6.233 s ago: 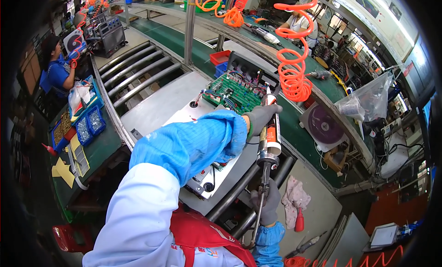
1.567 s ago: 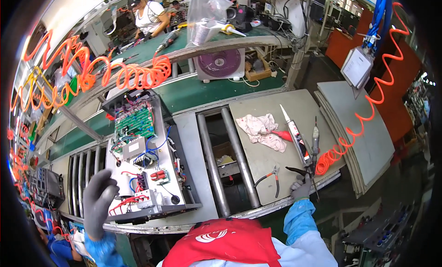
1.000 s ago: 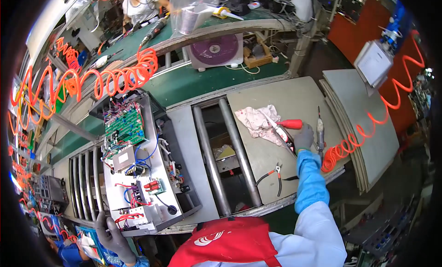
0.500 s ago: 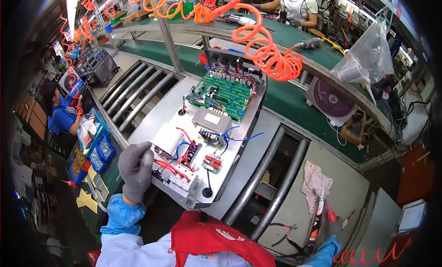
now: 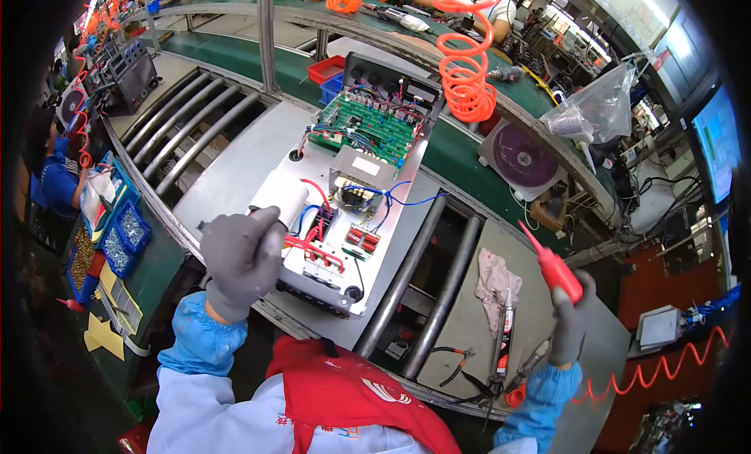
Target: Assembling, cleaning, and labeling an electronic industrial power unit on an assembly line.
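Observation:
In my raised right hand (image 5: 571,321), grey-gloved, is a red squeeze bottle (image 5: 558,272) with a long pointed nozzle tilted up and left. My left hand (image 5: 244,254), also gloved, is at the near left edge of an opened metal unit (image 5: 325,286), beside a white cylinder (image 5: 282,194) and red wires. Its fingers are curled, and what they hold, if anything, is hidden. Inside the unit are a green circuit board (image 5: 371,125), a transformer (image 5: 356,176) with loose blue wires, and a small board with red parts (image 5: 361,241).
Metal rollers (image 5: 446,297) run right of the unit. Beyond them lie a pinkish rag (image 5: 494,286), a sealant tube (image 5: 504,348) and pliers (image 5: 455,360). Blue bins of screws (image 5: 117,247) stand at the left. A coiled orange hose (image 5: 469,86) hangs ahead; a co-worker sits across the far bench.
My right hand has risen from the side table, lifting the red squeeze bottle. The left hand has moved slightly right, over the unit's edge. The whole view has shifted.

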